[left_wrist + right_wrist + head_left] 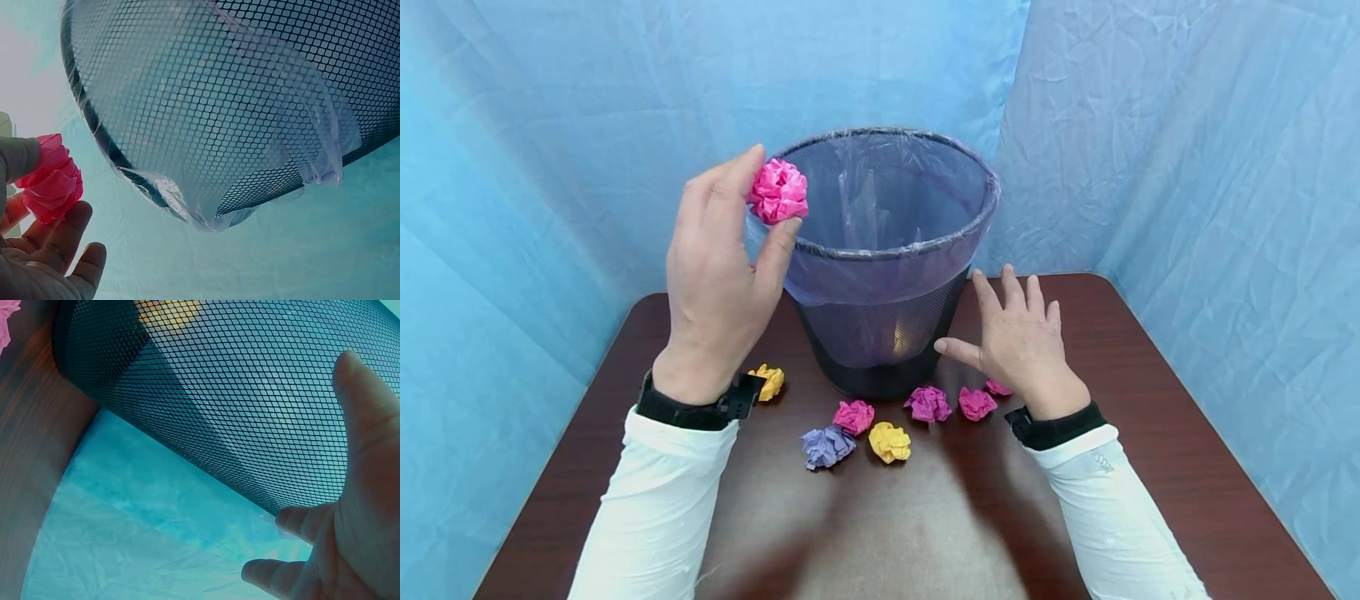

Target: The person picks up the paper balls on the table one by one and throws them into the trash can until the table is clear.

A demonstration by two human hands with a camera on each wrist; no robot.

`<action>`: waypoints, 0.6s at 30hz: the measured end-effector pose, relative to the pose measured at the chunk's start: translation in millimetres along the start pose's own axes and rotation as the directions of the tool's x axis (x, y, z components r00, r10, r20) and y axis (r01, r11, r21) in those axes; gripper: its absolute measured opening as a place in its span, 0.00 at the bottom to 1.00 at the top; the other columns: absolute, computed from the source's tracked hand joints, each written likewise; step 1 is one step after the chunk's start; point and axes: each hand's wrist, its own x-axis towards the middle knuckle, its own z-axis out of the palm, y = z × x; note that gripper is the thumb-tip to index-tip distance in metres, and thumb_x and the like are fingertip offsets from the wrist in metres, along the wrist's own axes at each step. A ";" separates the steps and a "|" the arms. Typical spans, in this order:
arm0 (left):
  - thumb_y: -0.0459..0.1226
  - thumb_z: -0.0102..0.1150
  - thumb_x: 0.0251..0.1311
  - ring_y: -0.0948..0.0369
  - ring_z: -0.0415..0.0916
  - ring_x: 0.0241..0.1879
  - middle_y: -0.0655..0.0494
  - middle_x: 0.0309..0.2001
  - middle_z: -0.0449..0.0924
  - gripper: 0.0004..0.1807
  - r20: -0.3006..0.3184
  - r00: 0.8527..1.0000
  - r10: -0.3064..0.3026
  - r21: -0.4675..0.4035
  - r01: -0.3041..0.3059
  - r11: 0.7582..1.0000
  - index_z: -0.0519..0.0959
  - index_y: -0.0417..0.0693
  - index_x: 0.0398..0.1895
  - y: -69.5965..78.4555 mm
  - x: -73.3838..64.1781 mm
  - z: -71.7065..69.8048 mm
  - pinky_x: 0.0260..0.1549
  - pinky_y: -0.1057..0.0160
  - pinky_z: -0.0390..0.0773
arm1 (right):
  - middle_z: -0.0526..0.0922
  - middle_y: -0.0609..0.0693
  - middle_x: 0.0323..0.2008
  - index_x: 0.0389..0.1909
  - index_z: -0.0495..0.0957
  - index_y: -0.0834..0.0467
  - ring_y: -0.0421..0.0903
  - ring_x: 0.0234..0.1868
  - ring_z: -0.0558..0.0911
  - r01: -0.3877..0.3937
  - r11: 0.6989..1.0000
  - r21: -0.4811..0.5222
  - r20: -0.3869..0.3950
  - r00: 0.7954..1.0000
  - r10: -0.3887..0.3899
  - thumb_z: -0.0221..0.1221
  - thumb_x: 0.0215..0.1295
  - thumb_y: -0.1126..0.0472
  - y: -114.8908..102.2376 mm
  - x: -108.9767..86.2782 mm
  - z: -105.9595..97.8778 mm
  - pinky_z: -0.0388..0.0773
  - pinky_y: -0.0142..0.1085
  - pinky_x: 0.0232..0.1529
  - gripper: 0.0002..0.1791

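Between thumb and fingers, my left hand (718, 258) pinches a crumpled pink paper ball (779, 192) at the left rim of a black mesh wastebasket (883, 354). A thin clear bag lines the basket and folds over its rim. In the left wrist view the pink paper ball (53, 178) is beside the mesh, outside the rim. My right hand (1018, 342) has its fingers spread beside the basket's right side and holds nothing. A yellow shape (169, 312) shows through the mesh in the right wrist view.
Several crumpled paper balls lie before the basket on the brown table (865, 533): a purple-blue one (827, 447), yellow ones (890, 442) (769, 382), a magenta one (929, 404) and pink ones (853, 417) (977, 404). Blue cloth (625, 100) hangs around the table.
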 end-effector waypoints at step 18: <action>0.41 0.64 0.71 0.51 0.75 0.67 0.41 0.65 0.77 0.30 0.062 0.998 -0.011 0.038 0.009 0.999 0.72 0.41 0.72 -3.9 -3.0 7.0 0.61 0.49 0.80 | 0.47 0.69 0.82 0.85 0.49 0.49 0.76 0.80 0.48 0.002 1.000 -0.006 -0.013 1.000 -0.002 0.56 0.56 0.17 1.5 -1.9 -0.7 0.50 0.77 0.70 0.64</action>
